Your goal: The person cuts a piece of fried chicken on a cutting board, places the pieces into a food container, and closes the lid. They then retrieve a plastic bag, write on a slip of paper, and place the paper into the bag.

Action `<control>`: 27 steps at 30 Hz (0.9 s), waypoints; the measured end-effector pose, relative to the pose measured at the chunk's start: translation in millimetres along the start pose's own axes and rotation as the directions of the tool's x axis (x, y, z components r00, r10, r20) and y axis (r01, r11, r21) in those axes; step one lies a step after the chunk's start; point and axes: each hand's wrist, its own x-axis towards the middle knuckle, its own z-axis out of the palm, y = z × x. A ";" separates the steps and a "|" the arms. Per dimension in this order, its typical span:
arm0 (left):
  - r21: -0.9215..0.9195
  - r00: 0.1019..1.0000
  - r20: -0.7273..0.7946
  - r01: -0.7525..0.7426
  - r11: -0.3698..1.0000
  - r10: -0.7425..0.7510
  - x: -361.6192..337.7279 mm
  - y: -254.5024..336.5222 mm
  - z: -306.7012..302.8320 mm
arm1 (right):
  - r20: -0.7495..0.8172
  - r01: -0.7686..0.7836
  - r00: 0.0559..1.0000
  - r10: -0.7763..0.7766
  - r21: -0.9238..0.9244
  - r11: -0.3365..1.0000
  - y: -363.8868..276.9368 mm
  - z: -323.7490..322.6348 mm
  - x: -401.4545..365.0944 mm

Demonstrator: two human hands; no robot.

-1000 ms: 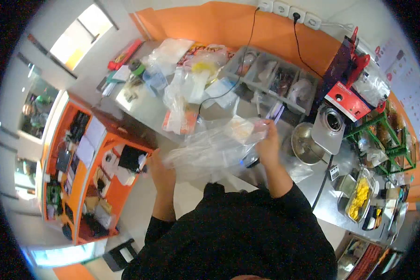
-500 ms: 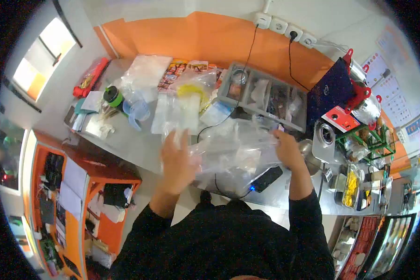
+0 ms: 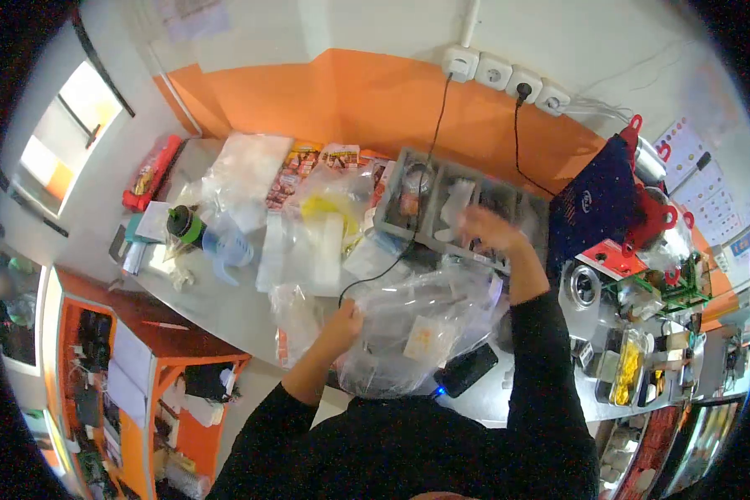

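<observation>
A large clear plastic bag (image 3: 383, 333) lies across the front of the metal counter, with a small pale packet (image 3: 427, 340) showing in it. My left hand (image 3: 342, 323) is closed on the bag's left part. Over the grey divided tray (image 3: 404, 192) is my right hand (image 3: 493, 232), its fingers apart, blurred, near the middle compartments. The tray holds plastic-wrapped items; what lies under my right hand is hidden. A black phone-like device (image 3: 468, 369) with a blue light is at the bag's right edge.
A green-capped bottle (image 3: 185, 225) and blue jug (image 3: 227, 250) stand at the left, near white plastic sheets (image 3: 254, 171). A black cable (image 3: 435, 150) hangs over the tray. A dark blue box (image 3: 593, 202) and a yellow-filled container (image 3: 627, 367) are at the right.
My right hand has let go of the bag and moved up over the grey tray. My left hand has closed on the bag, which now lies lower on the counter. The view has shifted.
</observation>
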 end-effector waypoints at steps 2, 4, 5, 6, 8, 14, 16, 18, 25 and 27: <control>0.018 0.998 0.035 -0.055 0.998 0.054 1.2 -14.2 4.9 | -0.425 -0.104 0.903 0.064 -0.070 0.992 -0.7 -5.1 37.2; 0.072 0.993 0.045 -0.108 0.992 0.105 4.7 -31.8 12.1 | -0.716 -0.210 0.667 -0.206 -0.446 0.870 35.3 10.3 87.7; 0.067 0.995 0.044 -0.088 0.994 0.086 4.0 -27.4 10.7 | -0.663 -0.261 0.735 -0.141 -0.469 0.843 46.2 10.0 105.7; -0.008 0.999 0.029 0.021 1.000 -0.021 -7.9 9.3 2.6 | -0.605 -0.305 0.793 -0.075 -0.501 0.810 55.7 3.4 122.6; -0.036 0.994 0.009 0.112 0.993 -0.112 -7.8 16.6 0.6 | -0.544 -0.287 0.834 -0.096 -0.575 0.766 75.0 -13.5 149.3; 0.170 1.000 0.010 0.027 0.985 -0.029 -7.0 19.4 6.0 | -0.531 0.049 0.793 -0.299 -0.434 0.900 77.5 -70.8 112.9; 0.126 0.997 0.077 0.001 0.992 -0.011 7.0 -8.0 11.9 | -0.494 0.326 0.722 -0.485 -0.376 0.867 40.1 -69.0 60.5; 0.089 0.989 0.022 -0.148 0.985 0.147 26.4 -40.7 24.3 | -0.497 0.545 0.741 -0.451 0.054 0.837 -31.3 -27.6 -15.4; -0.298 0.988 0.152 0.034 0.954 0.012 44.0 23.2 7.6 | -0.105 0.799 0.584 -0.805 -0.101 0.593 -2.0 152.0 -89.3; -0.430 0.973 0.218 0.164 0.888 -0.075 53.2 27.7 3.3 | -0.003 0.797 0.593 -0.805 -0.137 0.588 44.5 170.1 -57.0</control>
